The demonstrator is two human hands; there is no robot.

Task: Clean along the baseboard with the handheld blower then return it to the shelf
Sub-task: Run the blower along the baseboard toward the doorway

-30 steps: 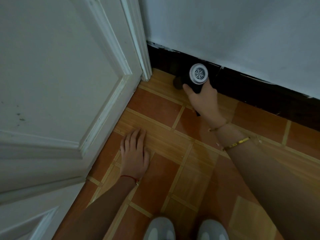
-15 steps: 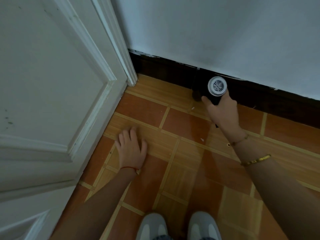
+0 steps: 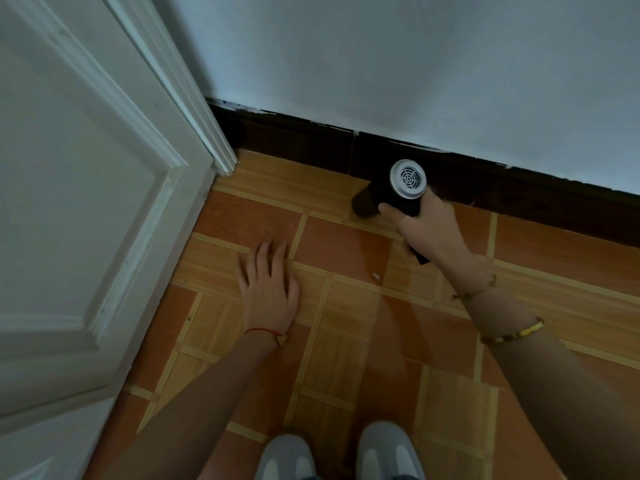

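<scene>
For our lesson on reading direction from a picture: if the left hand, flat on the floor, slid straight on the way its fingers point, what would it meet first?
The left hand points up the tiled floor toward the wall. Its path looks free of objects until the dark baseboard, left of the blower; depth is uncertain.

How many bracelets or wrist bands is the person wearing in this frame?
3. A red string sits on the left wrist; a thin beaded band sits on the right wrist, and a gold bangle sits further up that forearm. The undersides of the wrists are hidden.
</scene>
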